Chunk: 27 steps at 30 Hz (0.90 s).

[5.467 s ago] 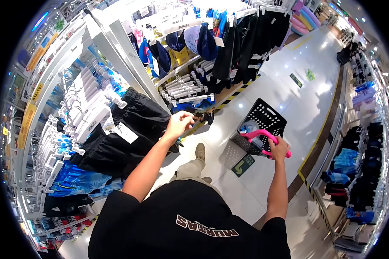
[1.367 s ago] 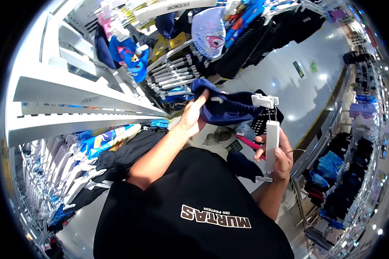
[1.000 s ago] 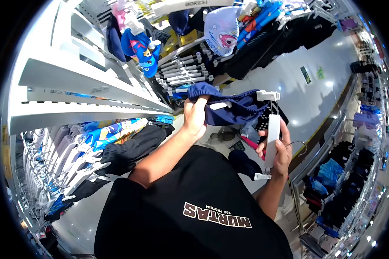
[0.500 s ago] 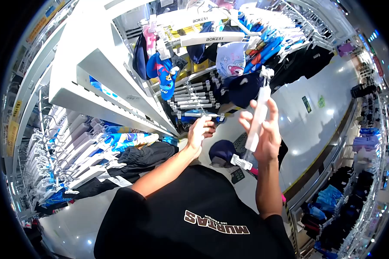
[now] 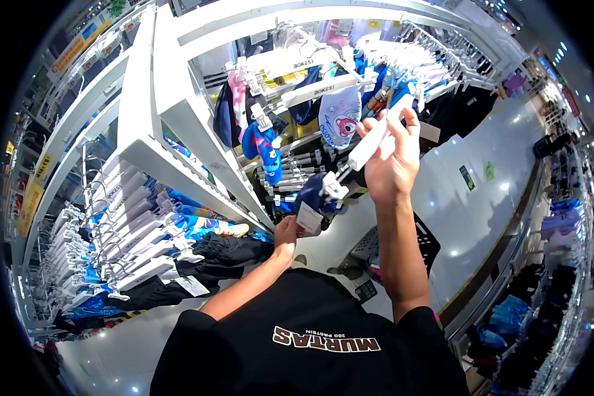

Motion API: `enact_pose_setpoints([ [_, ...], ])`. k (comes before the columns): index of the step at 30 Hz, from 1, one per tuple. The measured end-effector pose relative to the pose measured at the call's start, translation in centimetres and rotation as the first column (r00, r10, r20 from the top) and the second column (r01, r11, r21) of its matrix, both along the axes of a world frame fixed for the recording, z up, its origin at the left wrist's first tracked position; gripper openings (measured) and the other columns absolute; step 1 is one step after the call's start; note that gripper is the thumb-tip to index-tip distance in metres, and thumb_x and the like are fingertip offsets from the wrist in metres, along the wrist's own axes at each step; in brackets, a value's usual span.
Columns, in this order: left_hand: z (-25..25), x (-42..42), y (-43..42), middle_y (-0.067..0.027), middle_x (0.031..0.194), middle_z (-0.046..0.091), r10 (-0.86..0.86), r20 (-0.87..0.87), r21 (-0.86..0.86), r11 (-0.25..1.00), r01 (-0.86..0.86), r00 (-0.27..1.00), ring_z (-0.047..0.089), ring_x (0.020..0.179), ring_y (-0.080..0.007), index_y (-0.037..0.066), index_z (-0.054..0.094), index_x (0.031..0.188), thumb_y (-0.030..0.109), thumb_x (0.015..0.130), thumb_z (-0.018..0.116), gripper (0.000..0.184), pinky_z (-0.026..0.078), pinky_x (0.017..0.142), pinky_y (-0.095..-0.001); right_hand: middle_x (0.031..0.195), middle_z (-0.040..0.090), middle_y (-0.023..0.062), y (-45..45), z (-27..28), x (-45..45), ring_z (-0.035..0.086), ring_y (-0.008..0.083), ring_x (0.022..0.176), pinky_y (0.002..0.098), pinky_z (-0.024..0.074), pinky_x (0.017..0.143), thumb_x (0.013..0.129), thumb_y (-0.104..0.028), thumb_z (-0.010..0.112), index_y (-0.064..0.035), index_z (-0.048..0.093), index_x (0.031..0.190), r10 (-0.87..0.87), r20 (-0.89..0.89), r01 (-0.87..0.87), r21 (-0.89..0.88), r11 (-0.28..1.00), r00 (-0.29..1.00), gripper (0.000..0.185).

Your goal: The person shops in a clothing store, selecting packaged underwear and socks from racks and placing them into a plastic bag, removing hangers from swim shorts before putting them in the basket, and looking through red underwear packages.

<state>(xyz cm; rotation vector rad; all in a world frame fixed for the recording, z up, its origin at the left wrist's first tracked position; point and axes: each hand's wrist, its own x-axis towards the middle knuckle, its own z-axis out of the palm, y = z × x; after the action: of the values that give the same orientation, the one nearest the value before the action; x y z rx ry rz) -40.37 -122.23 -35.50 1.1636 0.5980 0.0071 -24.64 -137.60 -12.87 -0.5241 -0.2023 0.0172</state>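
Nearest is the black T-shirt point(image 5: 244, 350), with both bare arms reaching forward from its sleeves. The left hand point(image 5: 285, 235) is low, its fingers drawn in beside a white tag point(image 5: 309, 218); it seems to pinch the tag's edge, though whether it grips cloth too I cannot tell. The tag lies against a navy cloth item point(image 5: 310, 191), which hangs from the clip point(image 5: 334, 187) at the lower end of a white hanger point(image 5: 368, 145), between the two hands. To handle it well, the right hand should hold the bar steady so the clip doesn't swing, while the left should pull gently enough to spare the cloth and the clip's grip. The right hand point(image 5: 395, 157) is higher, forearm upright, palm turned inward, fingers partly curled around the bar rather than clenched. Below, a black basket point(image 5: 428, 245) stands on the floor. Beyond the hands, a blue printed cap point(image 5: 263, 146) and a white bear-print one point(image 5: 341, 120) hang on the rack. Farther off, the pale tiled aisle point(image 5: 452, 224) runs past floor stickers.
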Motion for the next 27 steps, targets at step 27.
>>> enact_pose_setpoints([
  [27, -22.1, -14.4, 14.8, -0.0036, 0.08, 0.067, -0.376, -0.829, 0.118, 0.604, 0.788, 0.414, 0.062, 0.063, -0.0124, 0.002, 0.066, 0.099, 0.025, 0.093, 0.063, 0.023, 0.049, 0.055, -0.0281, 0.098, 0.07, 0.0157, -20.3, -23.4, -17.7, 0.067, 0.0312, 0.089, 0.0358, 0.0522, 0.082, 0.087, -0.02, 0.07, -0.0005, 0.069, 0.102, -0.421, 0.29, 0.171, -0.94, -0.297, 0.859, 0.024],
])
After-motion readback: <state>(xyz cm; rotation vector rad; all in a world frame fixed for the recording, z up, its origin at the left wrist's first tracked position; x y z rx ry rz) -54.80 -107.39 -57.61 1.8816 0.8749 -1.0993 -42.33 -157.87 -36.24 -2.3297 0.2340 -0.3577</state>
